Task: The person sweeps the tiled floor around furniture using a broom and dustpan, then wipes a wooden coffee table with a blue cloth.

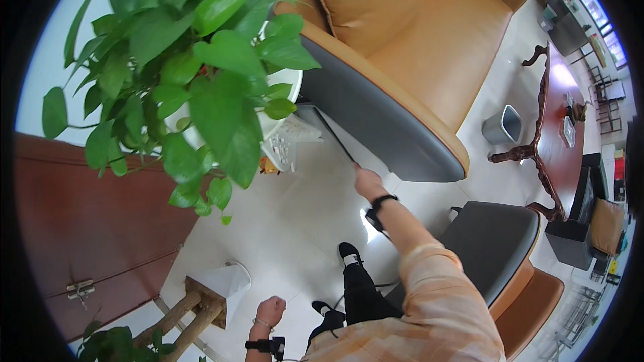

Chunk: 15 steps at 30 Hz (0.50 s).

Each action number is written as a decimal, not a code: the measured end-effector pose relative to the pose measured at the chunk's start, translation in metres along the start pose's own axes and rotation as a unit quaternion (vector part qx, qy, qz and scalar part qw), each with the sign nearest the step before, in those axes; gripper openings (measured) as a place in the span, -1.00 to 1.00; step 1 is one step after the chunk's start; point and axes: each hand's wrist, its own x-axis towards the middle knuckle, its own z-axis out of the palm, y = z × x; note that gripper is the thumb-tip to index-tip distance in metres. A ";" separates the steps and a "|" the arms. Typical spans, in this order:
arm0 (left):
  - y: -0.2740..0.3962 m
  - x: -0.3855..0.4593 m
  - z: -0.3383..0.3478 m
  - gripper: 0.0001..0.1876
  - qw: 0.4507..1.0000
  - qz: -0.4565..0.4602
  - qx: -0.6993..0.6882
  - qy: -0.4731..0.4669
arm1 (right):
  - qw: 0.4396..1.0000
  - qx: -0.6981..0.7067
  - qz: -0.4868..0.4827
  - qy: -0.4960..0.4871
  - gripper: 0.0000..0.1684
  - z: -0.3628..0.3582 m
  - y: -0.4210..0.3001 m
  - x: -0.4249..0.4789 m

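My right hand (pixel 369 182) is closed round the near end of a thin dark rod (pixel 334 134). The rod slants away to the upper left, low beside the grey side of a tan leather sofa (pixel 382 105). Its far end lies by a white plant stand and some pale items (pixel 297 130) on the floor, and what it carries there cannot be made out. At the bottom of the view my left hand (pixel 270 311) is a loose fist with nothing visible in it. Both wrists wear black straps with small devices.
A leafy potted plant (pixel 216 75) fills the upper left, near a dark red door (pixel 100 231). A white planter (pixel 234 286) with thick trunks stands lower left. A grey-backed chair (pixel 488 246), a grey bin (pixel 503 125) and a carved wooden table (pixel 556 146) are to the right.
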 end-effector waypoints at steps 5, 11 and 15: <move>-0.006 -0.003 0.001 -0.71 0.999 -0.027 -0.024 0.002 | 0.995 -0.062 0.073 -0.023 -0.65 0.004 -0.017 0.037; 0.012 0.005 -0.008 -0.72 0.999 0.036 -0.020 0.022 | 0.988 -0.105 0.096 -0.062 -0.52 0.003 0.043 -0.071; 0.015 0.018 -0.009 -0.73 0.996 0.078 -0.032 0.011 | 0.988 -0.081 0.103 -0.085 -0.47 0.026 0.080 -0.163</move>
